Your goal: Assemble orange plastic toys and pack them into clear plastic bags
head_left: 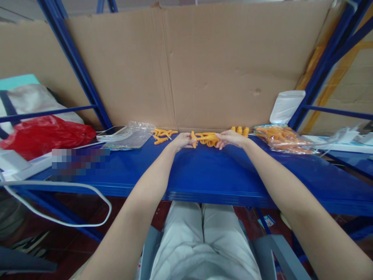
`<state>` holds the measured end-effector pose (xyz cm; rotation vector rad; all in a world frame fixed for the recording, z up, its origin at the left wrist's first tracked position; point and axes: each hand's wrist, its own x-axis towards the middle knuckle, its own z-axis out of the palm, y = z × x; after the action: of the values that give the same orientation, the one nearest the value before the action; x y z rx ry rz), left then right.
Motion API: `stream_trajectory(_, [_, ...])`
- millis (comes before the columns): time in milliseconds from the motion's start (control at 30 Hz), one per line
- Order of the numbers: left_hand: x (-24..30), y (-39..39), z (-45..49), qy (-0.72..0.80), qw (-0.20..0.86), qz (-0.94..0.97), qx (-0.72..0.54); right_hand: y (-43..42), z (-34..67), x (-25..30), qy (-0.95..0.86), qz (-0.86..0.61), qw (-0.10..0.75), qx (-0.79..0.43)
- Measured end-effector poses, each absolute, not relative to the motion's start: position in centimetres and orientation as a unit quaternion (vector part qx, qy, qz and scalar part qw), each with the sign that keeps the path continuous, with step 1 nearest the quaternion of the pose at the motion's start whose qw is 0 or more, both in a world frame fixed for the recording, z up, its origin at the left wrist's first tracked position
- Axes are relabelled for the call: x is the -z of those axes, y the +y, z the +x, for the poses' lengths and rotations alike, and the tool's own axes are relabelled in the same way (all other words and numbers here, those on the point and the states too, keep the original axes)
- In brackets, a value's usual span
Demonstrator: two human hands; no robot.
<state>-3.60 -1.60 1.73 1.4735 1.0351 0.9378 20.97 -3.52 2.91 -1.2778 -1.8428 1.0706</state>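
Pinching a cluster of orange plastic pieces (207,139) from both ends, with fingertips of the left hand (182,140) and right hand (231,139) closed on it, just above the back of the blue shelf (204,171). Best held low over the shelf, firmly and evenly, so nothing drops. Reaching straight forward with both forearms, wrists level, palms turned inward. Beside them, loose orange bits (163,135) toward the shelf's left and a filled bag (281,138) toward its right.

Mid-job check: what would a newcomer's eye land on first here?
The left hand and right hand pinch a bunch of orange pieces at the middle of the blue shelf. A clear bag of orange parts lies to the right, a red bag far left, cardboard behind.
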Motion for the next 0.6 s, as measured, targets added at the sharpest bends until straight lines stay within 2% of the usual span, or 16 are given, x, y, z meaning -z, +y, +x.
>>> stream_trajectory(267, [-1.7,-1.4,-3.7,0.426,0.529,0.625,-0.385,-4.4,20.0,-3.5,-0.66,-0.527,0.313,-0.435])
stream_trajectory(600, [-1.7,-1.5,-3.9,0.439,0.533,0.608,-0.392,-4.4,20.5,-4.0,-0.696,-0.518,0.341,-0.361])
